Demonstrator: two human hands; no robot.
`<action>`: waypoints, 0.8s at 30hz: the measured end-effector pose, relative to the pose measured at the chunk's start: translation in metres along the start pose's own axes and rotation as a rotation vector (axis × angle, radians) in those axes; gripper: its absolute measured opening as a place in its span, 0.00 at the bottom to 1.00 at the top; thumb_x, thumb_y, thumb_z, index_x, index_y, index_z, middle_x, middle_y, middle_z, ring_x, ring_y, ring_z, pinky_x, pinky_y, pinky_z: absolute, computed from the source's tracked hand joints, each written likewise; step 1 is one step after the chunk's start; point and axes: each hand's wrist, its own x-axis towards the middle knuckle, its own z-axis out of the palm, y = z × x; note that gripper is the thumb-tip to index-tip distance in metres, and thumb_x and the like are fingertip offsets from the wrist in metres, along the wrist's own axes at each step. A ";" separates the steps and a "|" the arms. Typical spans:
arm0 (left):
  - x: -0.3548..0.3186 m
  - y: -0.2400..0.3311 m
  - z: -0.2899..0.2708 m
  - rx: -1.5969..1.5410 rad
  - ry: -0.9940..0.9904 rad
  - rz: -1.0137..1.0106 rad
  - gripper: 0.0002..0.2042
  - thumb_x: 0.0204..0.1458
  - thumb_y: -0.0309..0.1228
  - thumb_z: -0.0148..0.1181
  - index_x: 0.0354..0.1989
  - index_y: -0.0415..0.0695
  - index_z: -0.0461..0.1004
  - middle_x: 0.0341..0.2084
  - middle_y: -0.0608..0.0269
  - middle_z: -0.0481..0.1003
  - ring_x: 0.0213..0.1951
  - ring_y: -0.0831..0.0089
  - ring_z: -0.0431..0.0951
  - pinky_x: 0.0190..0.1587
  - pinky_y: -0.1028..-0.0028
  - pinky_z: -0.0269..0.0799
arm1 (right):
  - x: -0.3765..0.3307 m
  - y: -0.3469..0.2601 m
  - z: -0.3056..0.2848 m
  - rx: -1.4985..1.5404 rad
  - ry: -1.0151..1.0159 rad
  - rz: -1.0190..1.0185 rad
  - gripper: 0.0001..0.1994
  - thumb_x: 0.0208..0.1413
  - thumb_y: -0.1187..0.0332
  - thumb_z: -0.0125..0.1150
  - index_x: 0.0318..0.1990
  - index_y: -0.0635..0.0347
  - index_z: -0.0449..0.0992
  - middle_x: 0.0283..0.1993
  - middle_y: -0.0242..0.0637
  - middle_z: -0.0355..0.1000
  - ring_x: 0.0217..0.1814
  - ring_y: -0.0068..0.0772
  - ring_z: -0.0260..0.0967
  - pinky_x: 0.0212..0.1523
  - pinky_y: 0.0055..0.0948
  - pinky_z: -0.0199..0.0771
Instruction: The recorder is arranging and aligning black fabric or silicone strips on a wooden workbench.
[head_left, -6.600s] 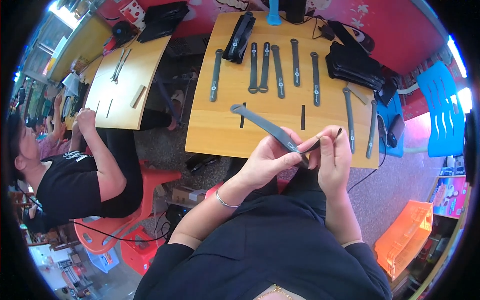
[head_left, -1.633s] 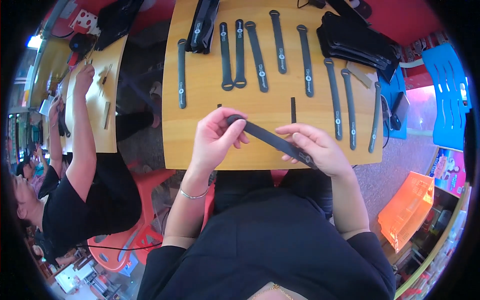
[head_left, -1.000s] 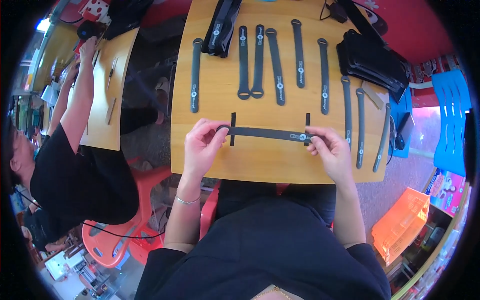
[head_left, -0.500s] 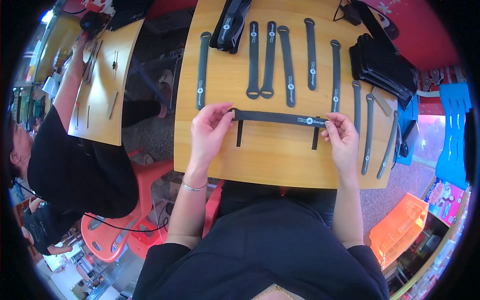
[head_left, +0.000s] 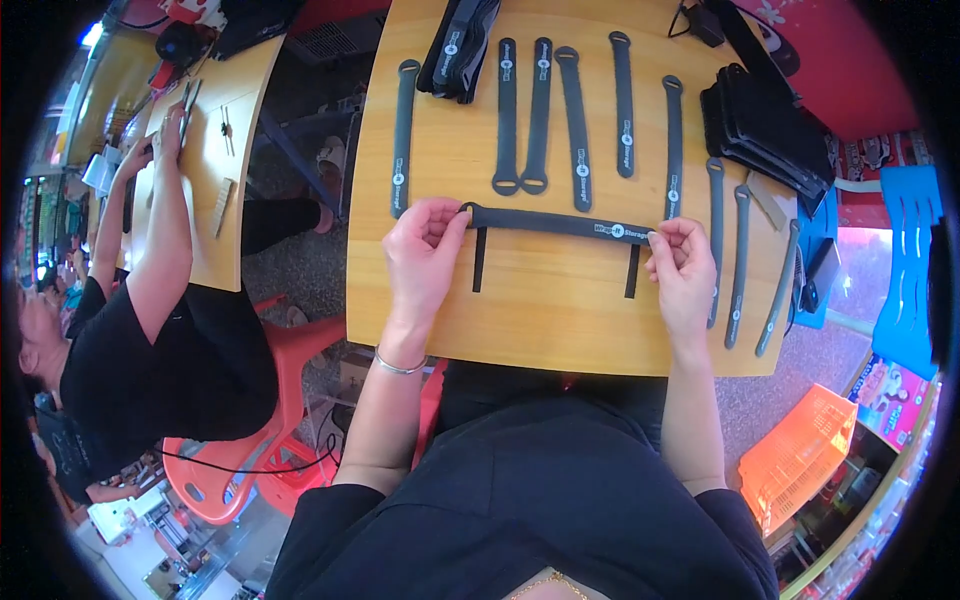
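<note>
A long dark grey strap (head_left: 555, 221) lies stretched flat across the wooden table (head_left: 560, 320), over two short black marks. My left hand (head_left: 422, 250) pinches its looped left end. My right hand (head_left: 682, 262) pinches its right end, by a white label. Several more grey straps (head_left: 575, 125) lie in a row just beyond it, and others (head_left: 738, 262) lie at the right.
A bundle of straps (head_left: 458, 40) and a pile of black straps (head_left: 762, 125) sit at the far table edge. A person in black (head_left: 150, 330) works at a second table (head_left: 225, 140) on the left, seated on a red stool (head_left: 290, 350). An orange crate (head_left: 800, 460) stands at lower right.
I have lowered the strap from in front of me onto the table and pulled it straight between both hands; over the last second it shifted slightly farther from me.
</note>
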 end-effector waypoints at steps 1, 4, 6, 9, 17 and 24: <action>0.000 0.000 0.000 0.000 0.000 -0.001 0.05 0.48 0.18 0.61 0.33 0.35 0.74 0.24 0.65 0.75 0.26 0.83 0.74 0.30 0.83 0.70 | 0.000 0.000 0.000 -0.010 0.003 0.007 0.06 0.56 0.76 0.56 0.40 0.63 0.67 0.31 0.29 0.67 0.25 0.12 0.64 0.23 0.12 0.64; 0.001 -0.002 0.002 0.050 0.024 0.011 0.05 0.48 0.19 0.61 0.33 0.35 0.74 0.24 0.64 0.75 0.25 0.82 0.74 0.30 0.83 0.70 | 0.001 -0.002 0.001 -0.032 0.006 0.014 0.07 0.56 0.76 0.57 0.40 0.63 0.67 0.31 0.29 0.68 0.24 0.13 0.64 0.22 0.13 0.64; 0.001 -0.004 0.002 0.053 0.045 0.031 0.04 0.48 0.19 0.61 0.32 0.35 0.75 0.24 0.63 0.75 0.25 0.82 0.74 0.29 0.83 0.70 | 0.001 -0.003 0.002 -0.039 0.007 0.016 0.07 0.56 0.76 0.57 0.40 0.63 0.67 0.31 0.29 0.68 0.24 0.13 0.64 0.22 0.13 0.64; 0.001 -0.005 0.004 0.057 0.054 0.034 0.04 0.48 0.19 0.61 0.32 0.35 0.75 0.24 0.63 0.74 0.24 0.82 0.73 0.28 0.82 0.70 | 0.001 -0.003 0.003 -0.049 0.012 0.020 0.07 0.55 0.76 0.57 0.40 0.64 0.67 0.31 0.30 0.67 0.24 0.13 0.64 0.22 0.13 0.64; 0.001 -0.006 0.005 0.058 0.052 0.048 0.04 0.47 0.19 0.61 0.31 0.35 0.74 0.22 0.64 0.73 0.22 0.82 0.71 0.26 0.83 0.68 | 0.001 -0.005 0.006 -0.051 0.036 0.057 0.07 0.55 0.77 0.57 0.40 0.61 0.67 0.29 0.28 0.66 0.23 0.13 0.63 0.21 0.12 0.61; 0.002 -0.006 0.007 0.128 0.059 0.111 0.04 0.46 0.19 0.62 0.31 0.35 0.74 0.21 0.65 0.73 0.20 0.83 0.69 0.24 0.83 0.65 | 0.000 -0.003 0.005 -0.076 0.032 0.030 0.07 0.55 0.77 0.56 0.41 0.63 0.68 0.30 0.28 0.66 0.23 0.12 0.63 0.21 0.12 0.62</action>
